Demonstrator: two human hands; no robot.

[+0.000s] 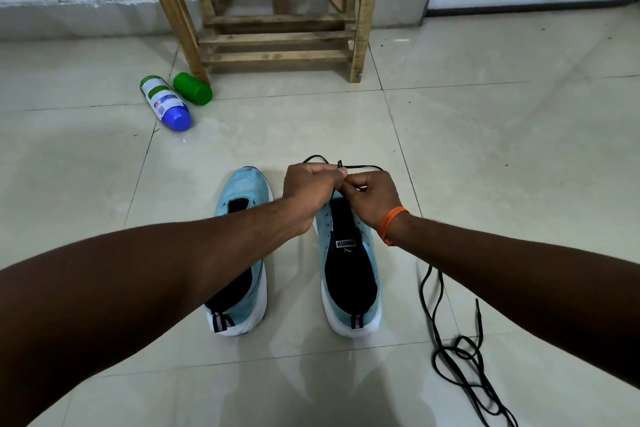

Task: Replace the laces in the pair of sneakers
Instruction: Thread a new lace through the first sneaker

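Observation:
Two light blue sneakers with white soles stand side by side on the tiled floor, toes pointing away: the left sneaker (242, 253) and the right sneaker (349, 274). My left hand (308, 187) and my right hand (372, 196) meet above the right sneaker's toe end. Both pinch a thin black lace (363, 167) whose ends loop out past my fingers. The right sneaker's eyelets nearer me hold no lace. A second black lace (460, 354) lies loose and tangled on the floor to the right.
A wooden rack (277, 10) stands against the far wall. Two bottles lie on the floor to its left: a white one with a blue cap (166, 104) and a green one (192, 88).

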